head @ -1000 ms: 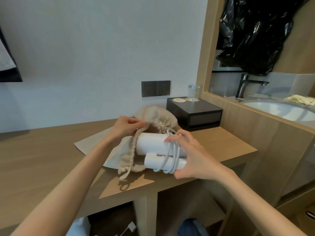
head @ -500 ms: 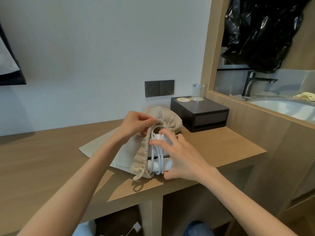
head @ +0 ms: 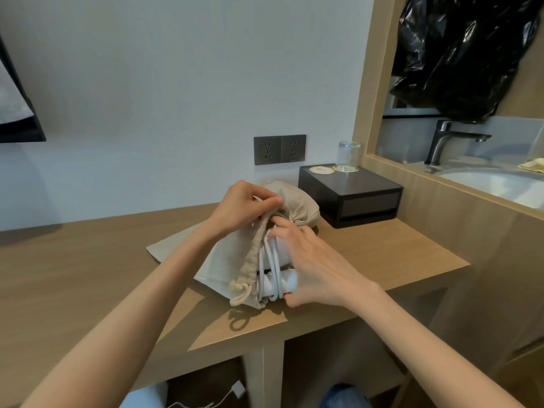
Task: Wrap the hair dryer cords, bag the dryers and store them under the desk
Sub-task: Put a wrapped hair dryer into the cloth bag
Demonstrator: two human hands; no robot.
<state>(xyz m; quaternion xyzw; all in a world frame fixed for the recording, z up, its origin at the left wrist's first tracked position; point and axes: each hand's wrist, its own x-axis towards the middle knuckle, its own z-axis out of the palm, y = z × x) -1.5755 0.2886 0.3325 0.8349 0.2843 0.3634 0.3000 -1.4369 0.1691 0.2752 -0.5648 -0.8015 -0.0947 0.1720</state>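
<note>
White hair dryer [head: 287,282], cord [head: 275,260] looped round it, sits half inside the beige bag [head: 229,260] on the tabletop [head: 88,275]. The fingers of the left hand [head: 241,206] pinch the bag mouth. The fingers of the right hand [head: 312,263] grip the hair dryer.

Matt cloth bag [head: 229,260], smooth wooden desk [head: 88,275]

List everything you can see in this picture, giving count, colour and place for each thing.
desk: one, wooden, against the wall
open bag: one, beige, on desk
dryer: one, white, partly inside open bag
cord: one, white, looped round dryer
second bag: one, beige, drawn shut, behind open bag
box: one, black, desk's back right
glass: one, clear, on box
sockets: two, dark grey, on wall
tap: one, dark, at white basin, right
left hand: one, grips open bag's mouth
right hand: one, holds dryer
</note>
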